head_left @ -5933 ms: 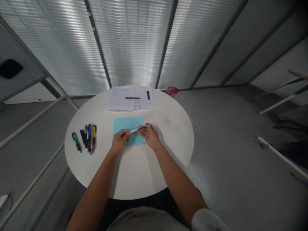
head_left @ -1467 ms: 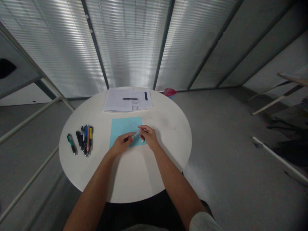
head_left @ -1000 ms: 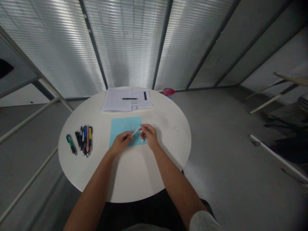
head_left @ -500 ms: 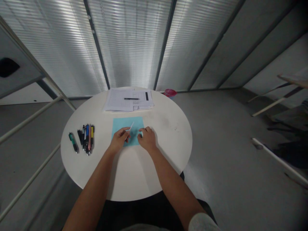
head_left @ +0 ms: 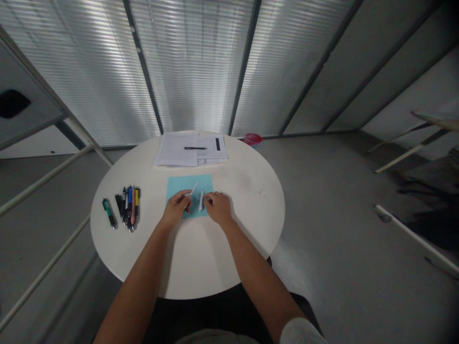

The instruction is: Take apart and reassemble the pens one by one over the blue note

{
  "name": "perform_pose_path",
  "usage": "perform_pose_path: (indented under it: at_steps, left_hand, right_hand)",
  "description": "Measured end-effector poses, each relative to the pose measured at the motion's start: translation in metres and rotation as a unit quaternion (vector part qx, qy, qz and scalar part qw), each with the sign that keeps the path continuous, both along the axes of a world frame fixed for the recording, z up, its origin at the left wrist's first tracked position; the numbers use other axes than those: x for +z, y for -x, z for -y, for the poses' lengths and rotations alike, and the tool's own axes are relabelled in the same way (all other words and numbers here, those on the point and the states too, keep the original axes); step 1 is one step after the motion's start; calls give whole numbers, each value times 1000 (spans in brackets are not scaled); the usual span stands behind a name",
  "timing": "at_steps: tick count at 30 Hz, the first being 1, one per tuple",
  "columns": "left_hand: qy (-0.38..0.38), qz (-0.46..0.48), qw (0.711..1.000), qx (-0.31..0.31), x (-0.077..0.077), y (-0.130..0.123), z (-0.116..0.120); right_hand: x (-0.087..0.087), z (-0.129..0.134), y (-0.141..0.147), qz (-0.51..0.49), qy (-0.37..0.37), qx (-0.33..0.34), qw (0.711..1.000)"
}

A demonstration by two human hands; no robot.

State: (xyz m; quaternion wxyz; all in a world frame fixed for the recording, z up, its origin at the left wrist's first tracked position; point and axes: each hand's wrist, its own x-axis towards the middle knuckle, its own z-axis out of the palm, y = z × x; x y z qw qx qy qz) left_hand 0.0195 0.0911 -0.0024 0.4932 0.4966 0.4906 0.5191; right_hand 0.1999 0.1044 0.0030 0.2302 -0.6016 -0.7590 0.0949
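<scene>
A light blue sheet (head_left: 175, 184) lies on the round white table (head_left: 201, 253). Over its left part, my left hand (head_left: 178, 206) pinches a thin white strip (head_left: 194, 187) that points up and to the right. My right hand (head_left: 218, 207) is at the sheet's right edge, its fingers closed on a short white tube-like piece (head_left: 201, 200) that stands out to the left of the fingertips. A small gap separates the two hands.
Several pens (head_left: 129, 205) lie together on the table's left side, with a green and black pen (head_left: 109, 213) beside them. At the back are stacked papers (head_left: 175, 150) with a black pen (head_left: 195, 148) on top. A pink basket (head_left: 253, 139) stands beyond the table.
The white tube-like piece now shows at my right fingertips, where it was not clearly visible before. My left hand has hardly moved and still holds the strip.
</scene>
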Motion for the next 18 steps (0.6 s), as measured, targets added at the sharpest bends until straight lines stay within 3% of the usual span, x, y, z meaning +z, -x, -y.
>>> perform_pose_path:
  at_steps: [3, 9, 15, 18]
  left_hand:
    - [4, 8, 1000, 3, 0, -1, 0]
    - [7, 10, 1000, 8, -1, -1, -2]
    - [12, 4, 1000, 3, 1, -2, -1]
    - [14, 5, 1000, 5, 3, -3, 0]
  right_hand:
    - [2, 5, 5, 37, -19, 3, 999]
    - [4, 9, 7, 68, -21, 71, 995]
    - [0, 7, 8, 42, -16, 52, 998]
    - [-2, 3, 5, -25, -6, 26, 999]
